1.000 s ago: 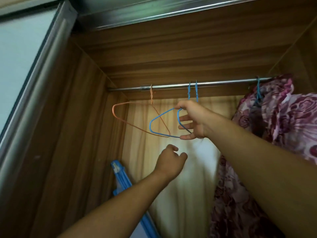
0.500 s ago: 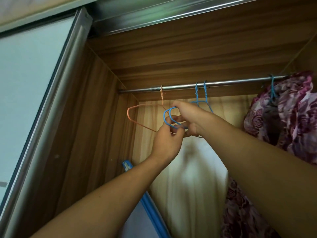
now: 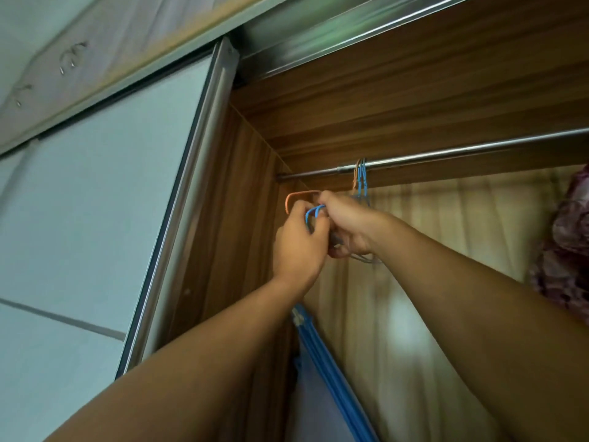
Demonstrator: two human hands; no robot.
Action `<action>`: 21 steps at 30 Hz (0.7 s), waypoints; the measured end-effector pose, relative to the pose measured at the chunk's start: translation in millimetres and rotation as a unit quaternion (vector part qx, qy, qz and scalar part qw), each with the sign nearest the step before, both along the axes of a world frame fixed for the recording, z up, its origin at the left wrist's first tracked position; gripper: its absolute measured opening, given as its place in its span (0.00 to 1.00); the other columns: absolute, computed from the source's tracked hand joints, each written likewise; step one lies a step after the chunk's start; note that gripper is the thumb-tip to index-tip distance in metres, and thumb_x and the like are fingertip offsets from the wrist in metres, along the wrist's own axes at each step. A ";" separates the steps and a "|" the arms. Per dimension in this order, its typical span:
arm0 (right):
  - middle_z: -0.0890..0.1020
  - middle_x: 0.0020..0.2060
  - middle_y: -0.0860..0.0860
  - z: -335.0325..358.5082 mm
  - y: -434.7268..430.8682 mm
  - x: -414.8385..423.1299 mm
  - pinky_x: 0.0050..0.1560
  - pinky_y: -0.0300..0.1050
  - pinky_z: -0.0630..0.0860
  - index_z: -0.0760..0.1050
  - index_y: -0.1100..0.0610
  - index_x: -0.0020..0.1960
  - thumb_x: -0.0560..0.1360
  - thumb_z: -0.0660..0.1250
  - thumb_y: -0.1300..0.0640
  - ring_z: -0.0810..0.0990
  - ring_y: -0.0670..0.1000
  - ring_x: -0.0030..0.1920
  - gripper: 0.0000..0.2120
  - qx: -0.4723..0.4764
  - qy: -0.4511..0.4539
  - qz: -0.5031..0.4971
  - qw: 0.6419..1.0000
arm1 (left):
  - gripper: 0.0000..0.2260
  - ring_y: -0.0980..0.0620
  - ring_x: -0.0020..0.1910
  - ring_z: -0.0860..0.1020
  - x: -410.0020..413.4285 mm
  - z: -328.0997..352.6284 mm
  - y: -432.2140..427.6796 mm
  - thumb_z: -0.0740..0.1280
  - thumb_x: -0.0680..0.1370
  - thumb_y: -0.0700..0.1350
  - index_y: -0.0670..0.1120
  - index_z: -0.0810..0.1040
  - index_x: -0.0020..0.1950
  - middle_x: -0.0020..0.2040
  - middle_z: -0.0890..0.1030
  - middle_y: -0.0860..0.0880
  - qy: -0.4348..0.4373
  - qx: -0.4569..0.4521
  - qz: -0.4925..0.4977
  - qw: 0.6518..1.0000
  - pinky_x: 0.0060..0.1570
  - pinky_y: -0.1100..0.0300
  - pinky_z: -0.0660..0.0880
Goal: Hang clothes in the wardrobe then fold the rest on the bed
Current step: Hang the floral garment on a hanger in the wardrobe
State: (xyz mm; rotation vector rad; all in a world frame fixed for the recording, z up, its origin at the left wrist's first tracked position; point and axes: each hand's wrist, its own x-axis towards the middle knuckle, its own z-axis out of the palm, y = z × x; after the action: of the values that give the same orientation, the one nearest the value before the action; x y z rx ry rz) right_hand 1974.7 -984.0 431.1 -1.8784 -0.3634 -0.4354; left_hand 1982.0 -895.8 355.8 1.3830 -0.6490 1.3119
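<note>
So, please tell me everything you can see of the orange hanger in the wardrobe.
The orange hanger is thin wire, apparently coated. Its hook sits over the metal rod, close beside the hooks of the blue hangers. Only the hook and one rounded corner show; the corner sticks out above the left hand. The rest is hidden behind the left hand and right hand, which grip the blue hangers.

A blue-edged grey panel (image 3: 322, 393) leaned low at the near left, and small metal hooks (image 3: 68, 63) dotted the pale ceiling (image 3: 105, 23) far above it.
</note>
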 end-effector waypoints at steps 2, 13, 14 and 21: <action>0.78 0.32 0.49 -1.8 11.7 11.3 0.39 0.44 0.69 0.74 0.51 0.45 0.80 0.54 0.45 0.76 0.49 0.33 0.15 0.009 -0.010 0.017 1.000 | 0.09 0.40 0.47 0.81 3.6 0.6 15.8 0.59 0.81 0.56 0.51 0.72 0.52 0.46 0.83 0.45 0.033 0.062 0.111 0.991 0.47 0.44 0.78; 0.80 0.27 0.51 -2.8 53.4 52.7 0.35 0.42 0.73 0.76 0.54 0.42 0.81 0.55 0.43 0.80 0.53 0.34 0.19 -0.021 -0.042 0.036 0.998 | 0.10 0.39 0.47 0.81 10.6 -3.3 43.1 0.51 0.85 0.53 0.49 0.67 0.59 0.49 0.82 0.44 0.106 0.097 0.211 0.967 0.47 0.43 0.79; 0.82 0.30 0.52 -4.8 55.3 55.0 0.35 0.42 0.75 0.77 0.54 0.44 0.82 0.56 0.42 0.82 0.53 0.35 0.19 -0.013 -0.040 0.051 0.998 | 0.11 0.39 0.47 0.81 10.5 -4.1 45.4 0.51 0.85 0.53 0.49 0.67 0.58 0.49 0.82 0.44 0.113 0.097 0.207 0.967 0.47 0.43 0.79; 0.84 0.51 0.51 -20.7 39.4 50.6 0.45 0.53 0.79 0.77 0.51 0.57 0.81 0.56 0.32 0.81 0.51 0.54 0.25 -0.031 -0.052 0.091 0.994 | 0.15 0.37 0.56 0.80 6.2 -14.7 63.5 0.54 0.85 0.52 0.45 0.66 0.68 0.57 0.81 0.40 0.194 0.059 0.158 0.966 0.55 0.45 0.77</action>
State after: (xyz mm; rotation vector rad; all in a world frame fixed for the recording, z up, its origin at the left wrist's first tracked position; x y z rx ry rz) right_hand 2025.2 -944.5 410.4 -1.8668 -0.6186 -0.4030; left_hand 1988.2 -832.2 341.2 1.8364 -0.2486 1.2072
